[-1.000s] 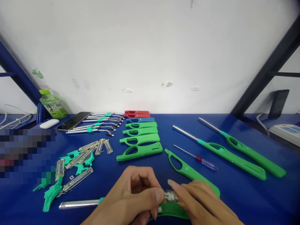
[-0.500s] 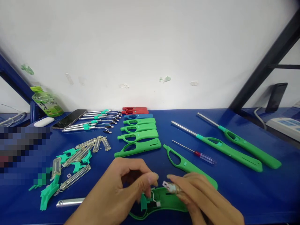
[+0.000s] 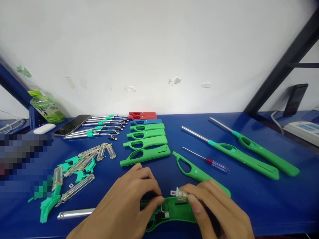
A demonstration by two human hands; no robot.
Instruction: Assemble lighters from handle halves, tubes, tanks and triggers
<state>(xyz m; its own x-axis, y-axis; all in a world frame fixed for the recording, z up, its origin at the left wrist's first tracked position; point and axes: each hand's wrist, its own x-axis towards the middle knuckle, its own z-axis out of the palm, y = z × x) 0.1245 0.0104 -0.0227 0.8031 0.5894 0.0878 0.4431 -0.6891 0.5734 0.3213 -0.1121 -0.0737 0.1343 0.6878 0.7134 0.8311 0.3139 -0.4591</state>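
Note:
In front of me lies an open green lighter casing (image 3: pixel 183 212) with its hollow side up. A white wire and a small white block (image 3: pixel 164 215) show inside it. Over its left part bends my left hand (image 3: pixel 129 202), thumb and forefinger closed together at the inner parts; what they pinch is hidden. My right hand (image 3: pixel 219 209) grips a clear lighter fuel tank (image 3: pixel 183 196) between thumb and fingers, above the casing's right part. The tank's pale valve end points left. Beside my left wrist, a metal lighter tube (image 3: pixel 76 213) lies on the table.
Clear fuel tanks (image 3: pixel 77 188) and teal triggers (image 3: pixel 50 204) lie loose at left. Behind are metal rods with wires (image 3: pixel 82 133), a phone (image 3: pixel 72 125) and a bottle (image 3: pixel 47 108). Green casing halves (image 3: pixel 147 154), a screwdriver (image 3: pixel 216 165) and long lighters (image 3: pixel 245 159) lie centre and right.
My left hand has lowered, its fingers closing over the casing's inner parts. My right thumb has come round to the front of the fuel tank, which now points more level to the left.

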